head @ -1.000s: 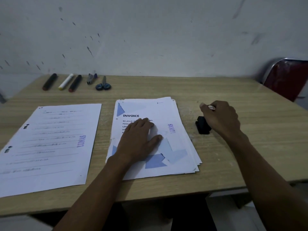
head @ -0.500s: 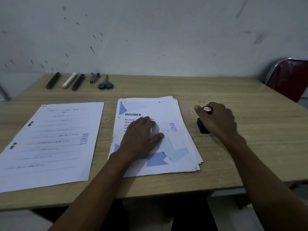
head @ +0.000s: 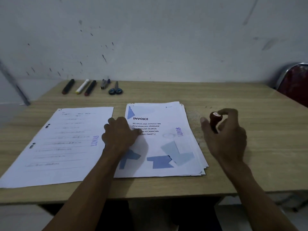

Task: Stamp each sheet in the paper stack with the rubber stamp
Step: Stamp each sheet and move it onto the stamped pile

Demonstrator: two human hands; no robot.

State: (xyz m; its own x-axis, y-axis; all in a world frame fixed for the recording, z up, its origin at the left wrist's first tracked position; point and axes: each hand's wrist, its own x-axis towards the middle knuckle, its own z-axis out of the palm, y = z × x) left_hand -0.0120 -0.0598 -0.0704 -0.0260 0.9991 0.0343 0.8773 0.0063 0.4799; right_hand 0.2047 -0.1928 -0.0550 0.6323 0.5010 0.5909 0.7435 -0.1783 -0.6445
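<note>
Head view: the left hand (head: 120, 135) lies flat, fingers released, on the left edge of the paper stack (head: 166, 147) at desk (head: 250, 172) centre. At 3 o'clock from the stack, the right hand (head: 225, 137) has its fingers curled loosely around the rubber stamp (head: 215, 120). A stamped sheet (head: 58, 147) lies at 9 o'clock.

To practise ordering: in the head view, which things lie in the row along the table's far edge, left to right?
Black marker with red end → white marker with yellow end → second black marker with red end → small grey-and-blue stapler-like tool → blue-handled scissors.
</note>
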